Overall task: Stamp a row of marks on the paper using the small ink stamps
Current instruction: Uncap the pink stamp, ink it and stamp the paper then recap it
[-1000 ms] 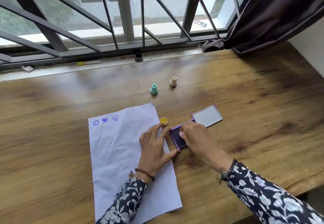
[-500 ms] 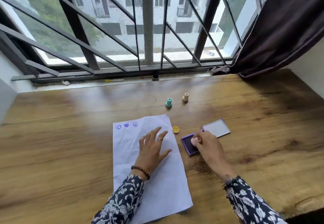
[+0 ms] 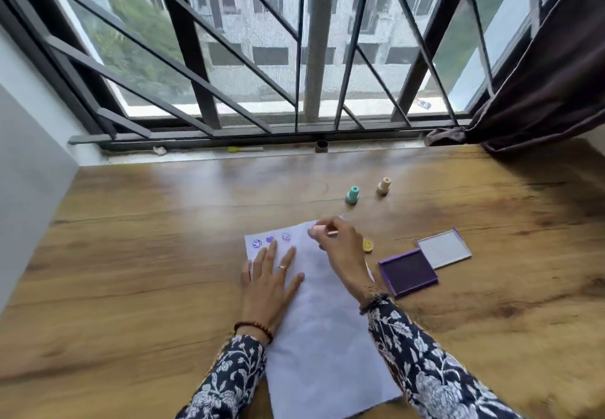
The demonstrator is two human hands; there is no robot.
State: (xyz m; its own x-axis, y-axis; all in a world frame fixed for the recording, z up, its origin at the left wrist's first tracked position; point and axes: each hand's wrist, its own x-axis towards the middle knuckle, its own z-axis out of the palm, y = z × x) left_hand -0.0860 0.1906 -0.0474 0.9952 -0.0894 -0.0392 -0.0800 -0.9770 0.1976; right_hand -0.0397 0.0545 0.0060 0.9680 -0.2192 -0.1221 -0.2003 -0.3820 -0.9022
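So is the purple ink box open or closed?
Open. The ink pad shows its dark inking surface, and its lid lies flat on the table behind it.

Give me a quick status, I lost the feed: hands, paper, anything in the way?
Left hand flat on paper. Right hand holds pink stamp beside three purple marks. Nothing blocking the next spot.

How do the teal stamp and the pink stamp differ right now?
The teal stamp stands upright on the bare table, untouched; the pink stamp is gripped in the right hand. The teal one sits beyond the paper, beside the beige stamp; the pink one is over the paper's top edge, right of the three marks. Both are small, pale stamps.
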